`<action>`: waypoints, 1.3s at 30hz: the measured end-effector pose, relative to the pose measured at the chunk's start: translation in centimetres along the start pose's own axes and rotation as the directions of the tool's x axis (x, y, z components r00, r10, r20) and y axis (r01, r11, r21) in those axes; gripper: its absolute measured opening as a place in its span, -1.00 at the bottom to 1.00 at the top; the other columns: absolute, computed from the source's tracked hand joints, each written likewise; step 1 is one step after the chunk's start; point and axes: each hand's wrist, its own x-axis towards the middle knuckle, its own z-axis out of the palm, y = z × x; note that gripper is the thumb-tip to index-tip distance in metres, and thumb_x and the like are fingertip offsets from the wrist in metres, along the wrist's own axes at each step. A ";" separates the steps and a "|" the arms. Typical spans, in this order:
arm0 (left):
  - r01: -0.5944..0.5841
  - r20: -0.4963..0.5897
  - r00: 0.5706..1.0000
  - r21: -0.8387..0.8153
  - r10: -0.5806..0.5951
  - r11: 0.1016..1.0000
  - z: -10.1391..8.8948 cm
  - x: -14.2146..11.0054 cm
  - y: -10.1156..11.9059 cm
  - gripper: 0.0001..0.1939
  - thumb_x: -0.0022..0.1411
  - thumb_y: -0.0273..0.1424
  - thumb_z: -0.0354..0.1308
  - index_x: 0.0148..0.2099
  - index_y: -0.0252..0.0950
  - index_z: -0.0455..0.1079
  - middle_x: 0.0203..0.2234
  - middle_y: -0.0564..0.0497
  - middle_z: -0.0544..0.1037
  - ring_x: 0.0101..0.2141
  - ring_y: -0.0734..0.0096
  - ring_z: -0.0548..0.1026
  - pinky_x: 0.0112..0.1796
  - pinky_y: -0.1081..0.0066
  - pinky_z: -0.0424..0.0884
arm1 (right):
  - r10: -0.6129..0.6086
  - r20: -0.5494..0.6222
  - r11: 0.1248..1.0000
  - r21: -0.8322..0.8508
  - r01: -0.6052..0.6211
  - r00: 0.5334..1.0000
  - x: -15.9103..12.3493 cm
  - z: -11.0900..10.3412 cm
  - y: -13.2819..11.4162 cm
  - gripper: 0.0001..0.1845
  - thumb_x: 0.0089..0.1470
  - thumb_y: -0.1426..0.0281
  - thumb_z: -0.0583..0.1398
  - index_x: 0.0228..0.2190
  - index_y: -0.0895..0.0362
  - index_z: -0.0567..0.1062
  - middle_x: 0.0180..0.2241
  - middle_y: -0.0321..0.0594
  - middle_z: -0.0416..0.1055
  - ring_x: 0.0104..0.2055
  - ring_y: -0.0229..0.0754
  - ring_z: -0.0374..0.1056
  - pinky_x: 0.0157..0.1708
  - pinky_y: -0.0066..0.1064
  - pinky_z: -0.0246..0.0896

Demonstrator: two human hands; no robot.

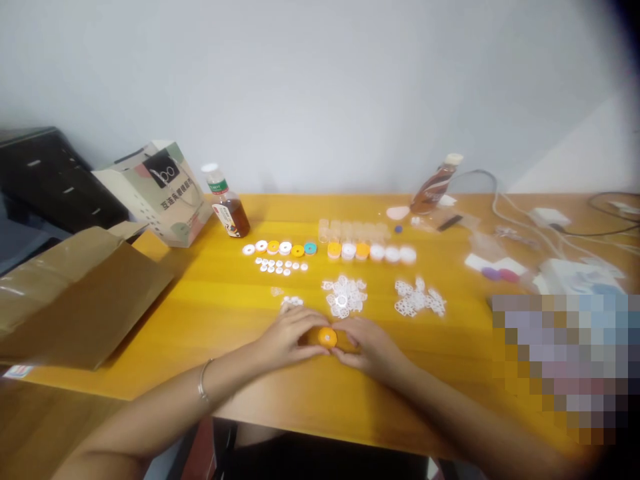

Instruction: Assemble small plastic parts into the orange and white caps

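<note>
Both my hands meet at the near middle of the yellow table point(210, 320). Between them sits a small orange round disc point(327, 337) with a white centre. My left hand point(287, 340) has its fingers curled against the disc's left side, and my right hand point(367, 347) pinches it from the right. Just beyond my fingers lie heaps of white lacy plastic rings point(344, 295) and a second heap point(419, 298). Farther back is a row of coloured and white discs point(280, 249), small white buttons point(280, 266) and a row of capped clear vials point(370, 252).
An open cardboard box point(75, 300) lies at the left, with a paper bag point(160, 190) and a brown-drink bottle point(227, 203) behind it. Another bottle point(435, 183) leans at the back right. Cables, a white adapter point(549, 217) and packets crowd the right side.
</note>
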 end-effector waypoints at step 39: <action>-0.114 -0.131 0.971 0.479 0.199 0.871 -4.4 -1.2 -6.0 -0.90 0.18 -0.43 0.05 -0.22 -0.29 0.32 -0.37 0.02 0.49 -0.34 0.48 0.40 -0.30 0.43 0.19 | 0.109 -0.117 0.972 0.220 -0.081 0.987 -0.7 -0.3 0.8 -0.79 0.06 0.36 0.05 -0.27 0.15 0.40 -0.62 -0.37 0.21 -0.60 -0.34 0.14 -0.59 -0.54 0.11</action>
